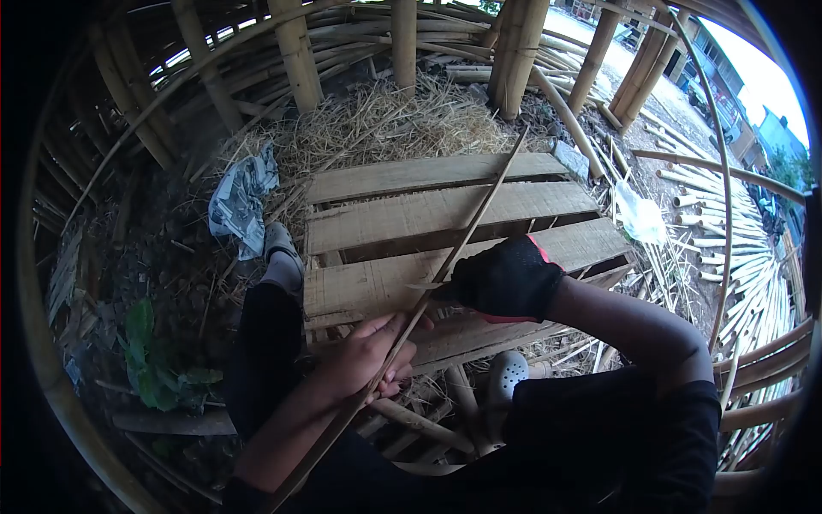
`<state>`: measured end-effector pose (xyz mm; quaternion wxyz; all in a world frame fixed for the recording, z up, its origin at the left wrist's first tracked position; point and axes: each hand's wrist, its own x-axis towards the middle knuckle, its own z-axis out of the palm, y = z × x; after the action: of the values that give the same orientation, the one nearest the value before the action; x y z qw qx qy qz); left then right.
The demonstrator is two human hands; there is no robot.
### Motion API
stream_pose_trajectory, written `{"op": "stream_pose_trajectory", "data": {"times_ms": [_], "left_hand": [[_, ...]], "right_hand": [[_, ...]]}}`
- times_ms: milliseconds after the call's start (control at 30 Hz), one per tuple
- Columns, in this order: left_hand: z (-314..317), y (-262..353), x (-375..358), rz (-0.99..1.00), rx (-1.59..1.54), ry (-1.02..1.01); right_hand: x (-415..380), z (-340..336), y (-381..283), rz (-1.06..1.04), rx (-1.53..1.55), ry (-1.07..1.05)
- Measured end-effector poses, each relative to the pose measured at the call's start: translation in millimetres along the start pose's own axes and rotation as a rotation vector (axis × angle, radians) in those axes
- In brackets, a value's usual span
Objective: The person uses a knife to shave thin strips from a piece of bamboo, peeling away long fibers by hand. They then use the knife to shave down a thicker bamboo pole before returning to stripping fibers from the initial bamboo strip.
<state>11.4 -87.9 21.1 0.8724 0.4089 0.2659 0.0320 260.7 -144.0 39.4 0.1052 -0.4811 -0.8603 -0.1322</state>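
Observation:
A long, thin bamboo strip [479,212] runs diagonally from the bottom of the head view up over a slatted wooden crate [368,283]. My bare left hand [370,353] is closed around its lower part, close to the crate's near edge. In a black glove with red trim, my right hand [505,278] is closed in a fist right at the strip, further up. A pale, pointed sliver [424,285] juts left across the strip from these fingers; I cannot tell whether it is a blade or a shaving. The gloved fingers are mostly hidden.
Dry straw [394,124] lies behind the crate, among upright bamboo posts [404,47]. Crumpled newspaper [244,201] is at the left and a white plastic bag [638,214] at the right. Many cut bamboo poles [745,300] cover the ground further right. My clog-clad foot [507,377] is below the crate.

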Motion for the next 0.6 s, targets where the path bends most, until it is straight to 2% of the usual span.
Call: {"op": "stream_pose_trajectory", "data": {"times_ms": [33, 100, 200, 233, 300, 367, 467, 500, 567, 600], "left_hand": [[-1, 0, 2, 0.001, -0.015, 0.009], [2, 1, 2, 0.004, -0.029, 0.017], [7, 4, -3, -0.011, 0.109, 0.056], [5, 3, 0, -0.019, 0.053, 0.054], [3, 3, 4, -0.013, -0.010, 0.056], [2, 2, 6, -0.021, 0.020, 0.064], [14, 8, -3, -0.058, 0.106, 0.122], [12, 7, -2, -0.064, 0.109, 0.122], [7, 1, 4, 0.002, 0.010, 0.062], [9, 1, 2, 0.008, 0.005, 0.064]], "right_hand": [[-2, -2, -4, -0.003, 0.001, 0.000], [-3, -13, -15, 0.146, -0.033, -0.093], [-2, -17, -15, 0.154, 0.011, -0.166], [-5, -11, -11, 0.159, 0.015, -0.167], [-4, 0, 1, 0.032, -0.040, -0.023], [-8, -8, -12, 0.053, -0.070, -0.022], [-2, -19, -22, 0.177, -0.012, -0.179], [-2, -13, -16, 0.183, -0.009, -0.178], [-6, 1, -3, 0.053, -0.018, -0.017], [-9, 6, -7, 0.061, -0.027, 0.005]]}}
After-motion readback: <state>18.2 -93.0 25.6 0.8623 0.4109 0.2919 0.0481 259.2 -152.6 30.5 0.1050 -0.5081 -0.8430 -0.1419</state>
